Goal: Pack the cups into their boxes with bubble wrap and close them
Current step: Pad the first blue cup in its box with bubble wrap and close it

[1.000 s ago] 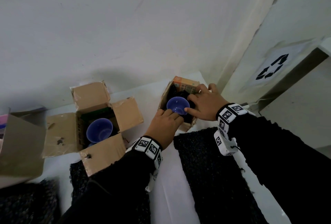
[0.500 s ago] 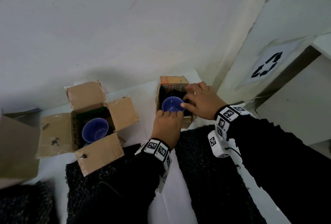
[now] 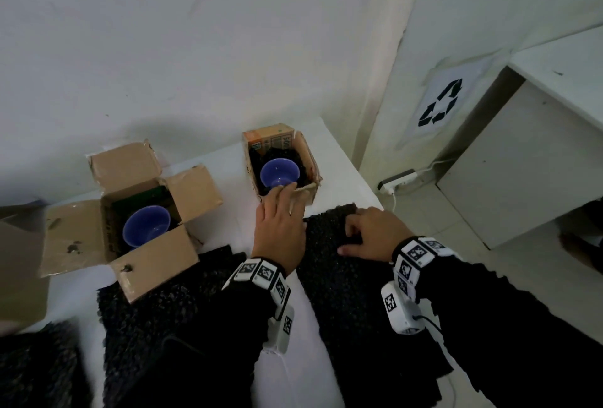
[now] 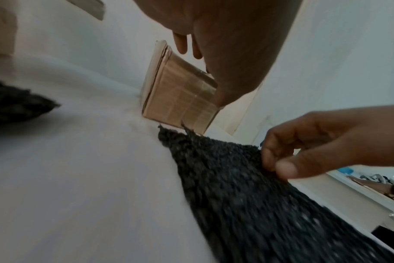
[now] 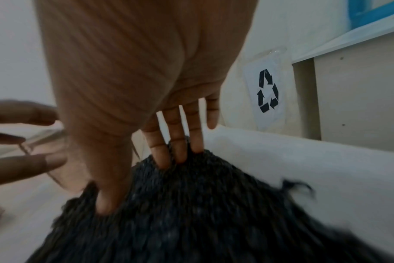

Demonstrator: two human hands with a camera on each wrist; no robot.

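Note:
A small cardboard box point(image 3: 311, 159) point(image 4: 180, 99) stands open at the back of the white table point(image 3: 228, 172). It is lined with black bubble wrap and holds a blue cup point(image 3: 280, 172). My left hand point(image 3: 284, 197) point(image 4: 189, 48) reaches over the box's near rim with straight fingers point(image 5: 23, 165) touching the near flap. My right hand point(image 3: 354, 229) point(image 4: 279, 160) point(image 5: 146, 169) sits just right of it, fingers and thumb pinching the far edge of a black bubble wrap sheet point(image 3: 352, 283) point(image 4: 236, 186) point(image 5: 191, 213). A larger open box point(image 3: 81, 238) on the left holds a second blue cup point(image 3: 146, 225).
Another black wrap sheet point(image 3: 163, 309) lies under my left forearm. A third cardboard box point(image 3: 19, 260) sits at the far left edge. The wall runs close behind the boxes. Right of the table are a power strip point(image 3: 396, 180) and a white cabinet point(image 3: 522, 163).
My right hand has left the small box and come back toward me onto the black wrap sheet, taking hold of its far edge. My left hand stays at the box's near rim.

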